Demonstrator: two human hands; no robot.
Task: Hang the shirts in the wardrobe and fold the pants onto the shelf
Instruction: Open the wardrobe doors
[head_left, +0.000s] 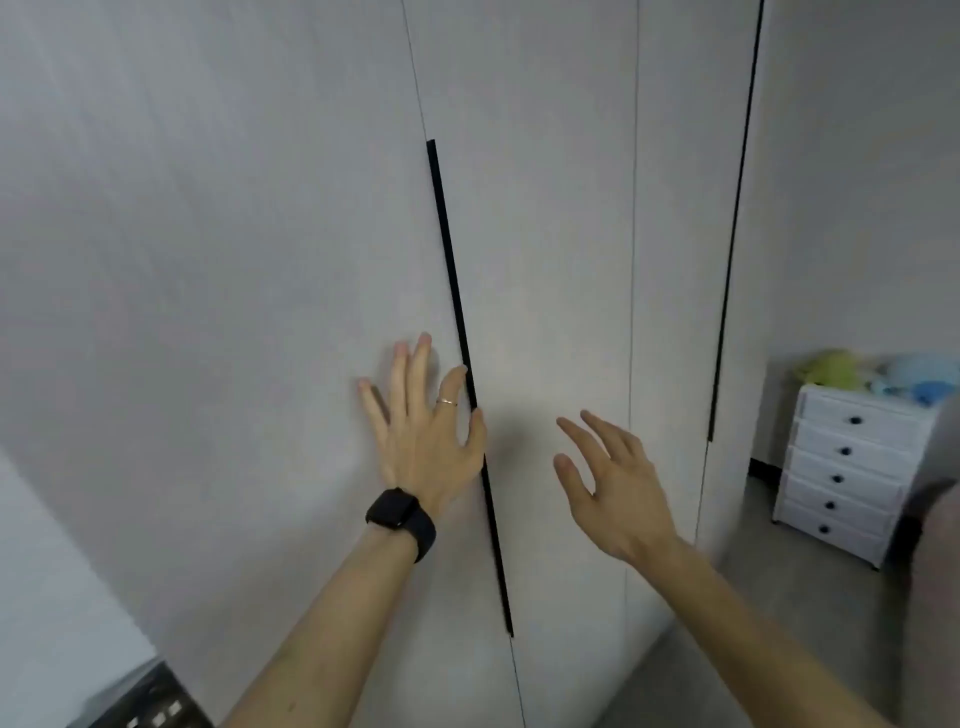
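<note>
Because the wardrobe (234, 260) looks shut, the left hand (423, 436), fingers spread, seeks its handle (449, 249). Right hand (613, 488) hovers alongside, fingers apart

The dark object (156, 701) at the bottom-left corner is cropped, blurred, unidentifiable.
</note>
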